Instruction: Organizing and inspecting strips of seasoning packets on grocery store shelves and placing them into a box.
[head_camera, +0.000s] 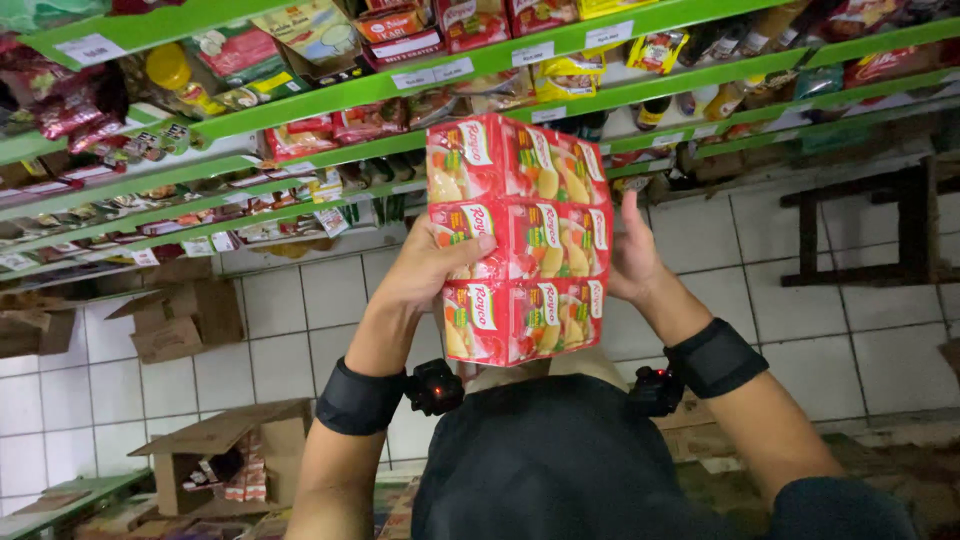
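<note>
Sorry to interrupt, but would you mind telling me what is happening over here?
A person in a shop aisle holds a shrink-wrapped block of red packets up in both bare hands. The left hand grips its near face and the right hand supports the far side. Green shelves full of goods run behind it, and an open cardboard box sits on the tiled floor.

The shrink-wrapped red block of small cardboard boxes (518, 238) sits between left hand (428, 268) and right hand (634, 258), before the green metal shelves (420, 138), with open brown cardboard cartons (215, 450) on the white tiled floor (880, 350) at left.
</note>
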